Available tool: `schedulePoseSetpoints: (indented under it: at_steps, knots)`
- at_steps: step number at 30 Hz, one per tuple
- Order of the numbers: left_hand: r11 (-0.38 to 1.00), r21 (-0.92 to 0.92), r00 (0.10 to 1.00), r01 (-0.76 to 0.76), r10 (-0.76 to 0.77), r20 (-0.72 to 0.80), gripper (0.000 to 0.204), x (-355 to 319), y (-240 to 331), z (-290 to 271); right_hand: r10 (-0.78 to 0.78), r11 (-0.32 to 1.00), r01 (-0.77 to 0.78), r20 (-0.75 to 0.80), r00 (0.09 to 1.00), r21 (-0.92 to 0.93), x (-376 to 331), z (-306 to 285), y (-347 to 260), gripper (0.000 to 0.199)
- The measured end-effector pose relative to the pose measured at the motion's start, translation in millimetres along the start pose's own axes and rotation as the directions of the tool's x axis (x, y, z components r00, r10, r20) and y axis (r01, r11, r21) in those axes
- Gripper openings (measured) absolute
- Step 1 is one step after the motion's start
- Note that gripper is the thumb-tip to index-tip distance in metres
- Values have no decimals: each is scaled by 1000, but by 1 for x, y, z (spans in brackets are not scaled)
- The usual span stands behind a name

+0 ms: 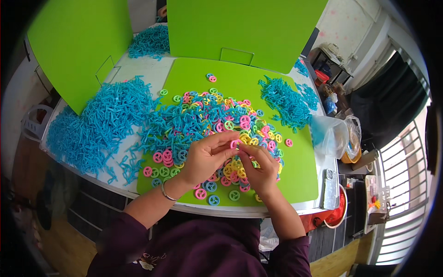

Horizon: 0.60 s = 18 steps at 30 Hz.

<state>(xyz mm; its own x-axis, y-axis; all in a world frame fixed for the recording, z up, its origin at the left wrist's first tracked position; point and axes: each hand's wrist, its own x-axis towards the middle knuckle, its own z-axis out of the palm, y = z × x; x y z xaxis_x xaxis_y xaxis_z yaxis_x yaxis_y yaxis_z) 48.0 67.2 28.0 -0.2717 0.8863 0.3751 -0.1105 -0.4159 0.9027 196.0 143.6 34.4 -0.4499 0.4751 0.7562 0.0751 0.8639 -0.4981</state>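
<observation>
My left hand pinches a small pink spoked plastic wheel above the middle of the pile. Fingertips of my right hand meet it from the other side, closed at the wheel's edge; whether they also hold a second small piece is hidden. Beneath both hands spreads a heap of small wheels in pink, yellow, green and blue. Thin blue plastic pieces lie mixed over the heap's left part. A green mat lies under all of this.
A large mound of blue pieces covers the table's left side; a smaller one lies at right. Upright green boards stand at the back and left. A clear plastic bag and a phone-like object are at the right edge.
</observation>
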Motion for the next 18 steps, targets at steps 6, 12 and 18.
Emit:
schedulePoseSetpoints:
  at_steps: [6,12,18]
  knots:
    - [937,324,989,129,-146,30,24,14,24,-21,504,798,-544,208,838,260,6,-12,-5,31]
    - [568,776,893,-272,-152,424,26,4,23,-39,679,187,-670,399,616,718,12,-32,23,31]
    - [465,873,932,-146,-231,279,23,7,16,-39,540,373,-693,463,703,617,16,-35,14,35]
